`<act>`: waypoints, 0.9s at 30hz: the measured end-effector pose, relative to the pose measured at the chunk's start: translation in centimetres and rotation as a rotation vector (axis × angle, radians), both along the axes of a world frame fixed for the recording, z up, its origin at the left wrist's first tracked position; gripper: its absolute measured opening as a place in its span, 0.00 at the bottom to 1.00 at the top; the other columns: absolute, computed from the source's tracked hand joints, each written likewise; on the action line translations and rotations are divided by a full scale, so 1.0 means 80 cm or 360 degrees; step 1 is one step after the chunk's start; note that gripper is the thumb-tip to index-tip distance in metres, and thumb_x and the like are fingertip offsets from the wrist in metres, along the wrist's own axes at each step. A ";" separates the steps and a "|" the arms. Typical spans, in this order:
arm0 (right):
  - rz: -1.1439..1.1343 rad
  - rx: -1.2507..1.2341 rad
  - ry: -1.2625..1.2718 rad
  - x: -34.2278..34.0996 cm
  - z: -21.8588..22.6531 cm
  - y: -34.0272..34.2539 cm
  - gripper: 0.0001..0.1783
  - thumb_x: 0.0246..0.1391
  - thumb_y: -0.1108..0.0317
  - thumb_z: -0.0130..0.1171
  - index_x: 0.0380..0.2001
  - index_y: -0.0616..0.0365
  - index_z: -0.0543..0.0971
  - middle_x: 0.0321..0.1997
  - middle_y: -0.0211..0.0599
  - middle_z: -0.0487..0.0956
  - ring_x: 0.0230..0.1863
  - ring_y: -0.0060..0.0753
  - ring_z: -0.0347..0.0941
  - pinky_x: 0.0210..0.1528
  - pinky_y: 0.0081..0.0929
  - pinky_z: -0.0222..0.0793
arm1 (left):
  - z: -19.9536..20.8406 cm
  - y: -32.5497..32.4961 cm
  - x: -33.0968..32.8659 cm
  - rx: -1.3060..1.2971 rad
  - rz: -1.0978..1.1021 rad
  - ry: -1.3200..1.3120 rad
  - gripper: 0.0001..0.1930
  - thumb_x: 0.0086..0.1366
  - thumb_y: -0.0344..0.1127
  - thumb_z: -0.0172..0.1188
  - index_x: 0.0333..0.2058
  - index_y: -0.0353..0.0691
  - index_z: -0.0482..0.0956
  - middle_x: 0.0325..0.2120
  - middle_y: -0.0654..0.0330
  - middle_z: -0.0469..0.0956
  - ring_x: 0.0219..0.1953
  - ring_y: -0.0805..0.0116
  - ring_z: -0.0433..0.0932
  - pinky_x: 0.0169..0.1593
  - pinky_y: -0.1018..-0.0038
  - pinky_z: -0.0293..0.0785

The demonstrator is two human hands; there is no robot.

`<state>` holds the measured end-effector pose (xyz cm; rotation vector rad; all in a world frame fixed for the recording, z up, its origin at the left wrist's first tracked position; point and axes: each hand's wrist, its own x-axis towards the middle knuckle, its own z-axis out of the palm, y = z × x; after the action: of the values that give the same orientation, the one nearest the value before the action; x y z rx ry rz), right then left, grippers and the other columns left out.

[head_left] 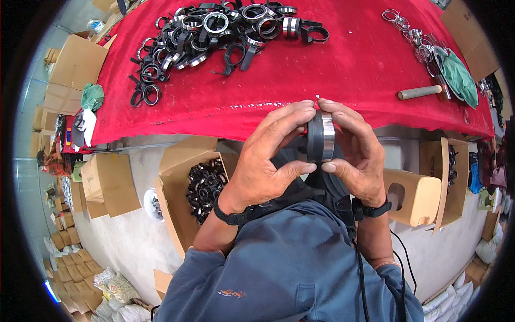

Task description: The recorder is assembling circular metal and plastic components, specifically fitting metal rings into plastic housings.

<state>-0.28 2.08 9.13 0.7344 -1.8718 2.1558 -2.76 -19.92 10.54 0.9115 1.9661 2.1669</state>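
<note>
In front of my body, just short of the table edge, I hold a black-and-silver ring edge-on. Its black band faces my left hand, whose fingertips and thumb grip that side. My right hand closes on the shiny metal side, thumb below and fingers above. The ring's opening is turned from view. Beyond my hands, a heap of similar black and silver rings, some with black tabs, lies on the red cloth.
A hammer, a green cloth bundle and several thin metal rings lie at the table's right. Below, an open carton holds black parts. A tan stool stands right; another carton sits left.
</note>
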 end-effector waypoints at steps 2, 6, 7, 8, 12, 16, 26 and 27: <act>0.0001 -0.0036 -0.0050 0.000 0.000 -0.001 0.41 0.57 0.63 0.78 0.69 0.63 0.71 0.76 0.53 0.67 0.79 0.51 0.64 0.80 0.49 0.63 | 0.000 -0.003 -0.001 -0.0077 -0.0066 -0.0025 0.42 0.61 0.33 0.79 0.71 0.35 0.67 0.73 0.47 0.63 0.76 0.50 0.64 0.76 0.52 0.67; 0.0040 -0.0087 -0.0056 0.001 -0.001 -0.003 0.41 0.56 0.62 0.78 0.69 0.63 0.72 0.76 0.53 0.67 0.78 0.50 0.64 0.79 0.48 0.65 | 0.001 -0.005 -0.004 -0.0092 -0.0058 0.0027 0.40 0.61 0.33 0.79 0.70 0.35 0.70 0.72 0.46 0.63 0.75 0.49 0.65 0.75 0.53 0.69; 0.0035 -0.0065 -0.0045 0.002 -0.001 -0.002 0.41 0.56 0.62 0.78 0.69 0.63 0.72 0.76 0.53 0.67 0.78 0.50 0.64 0.79 0.48 0.65 | 0.000 -0.006 -0.005 -0.0135 -0.0062 0.0116 0.39 0.61 0.34 0.79 0.69 0.36 0.71 0.72 0.46 0.64 0.75 0.49 0.65 0.75 0.53 0.69; 0.0030 -0.0042 -0.0035 0.002 0.000 -0.002 0.41 0.56 0.62 0.78 0.69 0.62 0.72 0.76 0.52 0.67 0.78 0.50 0.64 0.78 0.48 0.66 | -0.002 -0.007 -0.007 -0.0179 -0.0066 0.0204 0.39 0.62 0.34 0.79 0.69 0.36 0.72 0.72 0.46 0.64 0.75 0.48 0.66 0.75 0.54 0.70; -0.0055 -0.0036 -0.0030 0.004 0.002 -0.006 0.41 0.56 0.65 0.78 0.70 0.62 0.72 0.76 0.51 0.67 0.79 0.49 0.64 0.78 0.48 0.65 | -0.002 0.010 -0.005 0.0108 0.0030 0.0018 0.38 0.58 0.30 0.79 0.67 0.40 0.76 0.68 0.46 0.73 0.71 0.48 0.73 0.69 0.59 0.77; -0.0319 -0.0106 -0.0139 0.010 0.017 -0.022 0.40 0.56 0.70 0.77 0.70 0.63 0.71 0.75 0.48 0.68 0.78 0.48 0.65 0.77 0.48 0.68 | -0.012 0.022 -0.008 0.0085 0.0166 0.0035 0.35 0.60 0.32 0.79 0.66 0.40 0.78 0.66 0.45 0.76 0.68 0.50 0.77 0.66 0.61 0.79; -0.0804 -0.0031 -0.0436 0.006 0.015 -0.025 0.19 0.67 0.68 0.66 0.56 0.66 0.78 0.52 0.41 0.79 0.53 0.33 0.80 0.55 0.28 0.78 | -0.009 0.024 0.000 -0.0543 0.0397 0.0325 0.30 0.58 0.32 0.79 0.59 0.35 0.82 0.43 0.51 0.88 0.39 0.54 0.88 0.48 0.63 0.84; -0.0805 -0.0033 -0.0443 -0.004 0.016 -0.020 0.19 0.67 0.68 0.66 0.56 0.66 0.78 0.52 0.41 0.79 0.53 0.33 0.80 0.55 0.28 0.78 | -0.015 0.021 -0.001 -0.0514 0.0291 0.0190 0.29 0.64 0.39 0.77 0.60 0.32 0.81 0.42 0.54 0.88 0.41 0.67 0.87 0.45 0.71 0.82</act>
<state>-0.61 0.47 10.40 -0.0587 -1.8931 2.0069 -2.88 -18.27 9.36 0.8552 2.4500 1.8300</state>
